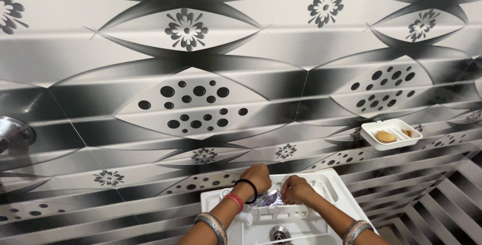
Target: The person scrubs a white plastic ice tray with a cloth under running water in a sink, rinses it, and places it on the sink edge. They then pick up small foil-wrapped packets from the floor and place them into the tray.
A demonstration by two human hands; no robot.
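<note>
Tap (pixel 268 198): lower centre of the frame – shiny, between both hands, above the white sink (pixel 346 195).
Left hand (pixel 257 175): curled, touching the tap's left side.
Right hand (pixel 296 190): fingers pinched on the tap's right end.

Glossy wall tiles (pixel 241 49), shiny metal tap (pixel 268 198)

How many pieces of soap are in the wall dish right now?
2 in the white soap dish on the tiled wall: a round tan soap piece in the left compartment and a smaller soap sliver on the right. More may lie hidden behind the rim.
</note>
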